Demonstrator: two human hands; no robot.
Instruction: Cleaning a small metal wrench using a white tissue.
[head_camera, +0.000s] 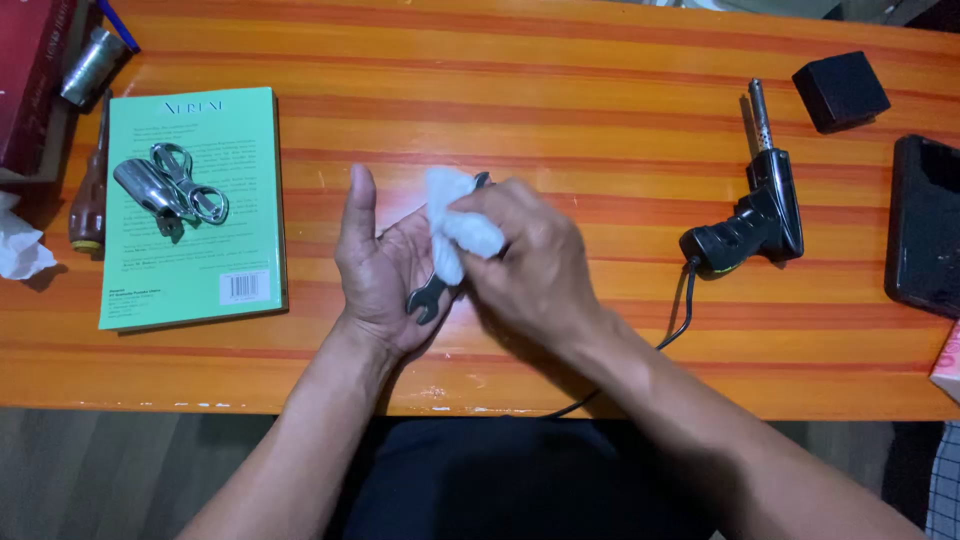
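Wrench (428, 298) and white cloth (455, 225), in hand over orange table (600, 130).
Left hand (378, 265) open-palmed, cradling wrench; right hand (525, 265) clenched around cloth, pressed on wrench. Green book (190, 205) lies left of wrench.

left hand (378, 268) cradles a wrench (432, 297); right hand (522, 262) presses white tissue (456, 222) on it.

- Orange wooden bench (600, 80) with darker lengthwise stripes, glossy under soft indoor light.
- Chipped pale spots along its near edge.
- Grey-brown floor (130, 470) below, dim.
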